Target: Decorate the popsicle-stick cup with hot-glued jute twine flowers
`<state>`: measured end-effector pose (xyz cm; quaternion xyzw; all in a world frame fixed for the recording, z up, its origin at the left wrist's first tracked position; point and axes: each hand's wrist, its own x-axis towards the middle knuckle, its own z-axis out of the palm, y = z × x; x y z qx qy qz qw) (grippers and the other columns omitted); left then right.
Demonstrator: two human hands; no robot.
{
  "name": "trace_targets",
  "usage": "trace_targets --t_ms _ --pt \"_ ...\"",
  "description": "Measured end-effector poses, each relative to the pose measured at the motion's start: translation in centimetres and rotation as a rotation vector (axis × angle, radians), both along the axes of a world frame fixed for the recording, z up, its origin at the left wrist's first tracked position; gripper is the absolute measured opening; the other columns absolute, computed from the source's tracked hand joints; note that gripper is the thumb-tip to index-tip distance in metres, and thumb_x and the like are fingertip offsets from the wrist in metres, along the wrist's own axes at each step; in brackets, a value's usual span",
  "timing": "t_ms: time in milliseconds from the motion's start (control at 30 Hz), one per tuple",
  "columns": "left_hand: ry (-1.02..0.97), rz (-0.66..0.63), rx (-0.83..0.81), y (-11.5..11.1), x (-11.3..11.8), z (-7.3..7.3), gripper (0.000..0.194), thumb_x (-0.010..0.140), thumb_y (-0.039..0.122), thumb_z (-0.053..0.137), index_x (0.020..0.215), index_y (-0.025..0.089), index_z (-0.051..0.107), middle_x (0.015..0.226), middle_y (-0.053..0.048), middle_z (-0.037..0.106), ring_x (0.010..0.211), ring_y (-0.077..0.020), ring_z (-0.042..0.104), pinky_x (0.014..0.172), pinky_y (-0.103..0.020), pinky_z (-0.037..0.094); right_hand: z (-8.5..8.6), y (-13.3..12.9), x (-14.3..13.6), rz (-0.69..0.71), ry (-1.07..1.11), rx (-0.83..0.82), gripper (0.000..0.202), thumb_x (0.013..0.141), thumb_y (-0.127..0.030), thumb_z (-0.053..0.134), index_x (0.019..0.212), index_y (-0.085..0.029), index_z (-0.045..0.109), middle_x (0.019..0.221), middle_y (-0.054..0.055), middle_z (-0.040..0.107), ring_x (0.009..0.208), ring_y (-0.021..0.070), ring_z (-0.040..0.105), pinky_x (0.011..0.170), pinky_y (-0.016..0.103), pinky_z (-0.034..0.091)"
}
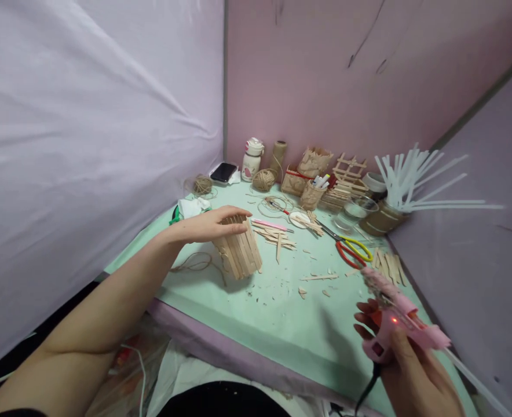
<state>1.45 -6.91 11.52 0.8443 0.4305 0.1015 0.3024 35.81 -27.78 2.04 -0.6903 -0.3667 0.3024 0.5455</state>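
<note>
A small holder built of upright wooden craft sticks (241, 255) leans at a tilt on the green tabletop. My left hand (216, 225) grips its upper rim, thumb on the near side and fingers across the top; the fingertips are partly hidden. At the lower right, my right hand (406, 362) is wrapped round the handle of a pink hot glue gun (395, 318), clear of the holder. A red light glows on the gun's side, and a white glue stick (477, 376) sticks out of its back. Twine (195, 263) lies loosely beside the holder.
Loose craft sticks (277, 237) and scraps lie mid-table. Scissors (351, 248) rest near the glue gun. Behind stand a glass bowl of water (355, 213), a container of white glue sticks (380, 219), stick-built pieces (347, 182), twine balls (263, 180), a bottle (252, 161) and a phone (223, 172).
</note>
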Motion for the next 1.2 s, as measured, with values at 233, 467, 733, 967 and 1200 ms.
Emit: trace_targets --t_ms 233,467,733,967,1200 --pt "-0.029 0.012 0.025 -0.7 0.5 0.1 0.068 0.093 0.066 0.028 0.142 0.023 0.046 0.153 -0.007 0.043 0.140 -0.0249 0.039 0.114 -0.034 0.030 0.9 1.6 -7.4 0.278 -0.126 0.008 0.054 0.088 -0.063 0.049 0.103 -0.018 0.075 0.102 0.014 0.074 0.081 0.0256 0.069 0.062 0.033 0.057" --pt "-0.120 -0.008 0.051 -0.6 0.5 -0.8 0.065 0.095 0.064 0.028 0.139 0.021 0.050 0.149 -0.008 0.048 0.138 -0.0219 0.040 0.116 -0.034 0.027 1.3 3.3 -10.9 0.375 -0.312 0.099 0.051 0.092 -0.058 0.043 0.111 -0.021 0.073 0.100 0.013 0.074 0.074 0.0233 0.067 0.059 0.034 0.055" --pt "-0.132 -0.007 0.064 -0.7 0.4 -1.0 0.065 0.094 0.065 0.029 0.139 0.023 0.051 0.149 -0.007 0.048 0.139 -0.0229 0.040 0.116 -0.034 0.027 0.8 4.3 -12.2 0.414 -0.317 0.141 0.050 0.094 -0.056 0.042 0.120 -0.021 0.068 0.103 0.014 0.070 0.089 0.0263 0.066 0.069 0.036 0.056" --pt "-0.141 -0.002 0.056 -0.7 0.4 -1.1 0.066 0.093 0.066 0.030 0.139 0.024 0.051 0.149 -0.007 0.048 0.139 -0.0234 0.040 0.116 -0.035 0.027 0.1 4.4 -12.5 0.389 -0.320 0.117 0.053 0.095 -0.057 0.039 0.123 -0.020 0.064 0.116 0.015 0.066 0.099 0.0274 0.063 0.081 0.041 0.053" --pt "-0.146 -0.008 0.066 -0.6 0.4 -1.1 0.065 0.093 0.067 0.031 0.138 0.024 0.051 0.148 -0.007 0.049 0.138 -0.0239 0.041 0.116 -0.036 0.027 1.1 4.7 -13.0 0.408 -0.347 0.157 0.052 0.095 -0.059 0.037 0.114 -0.020 0.066 0.104 0.013 0.067 0.091 0.0257 0.063 0.084 0.042 0.051"
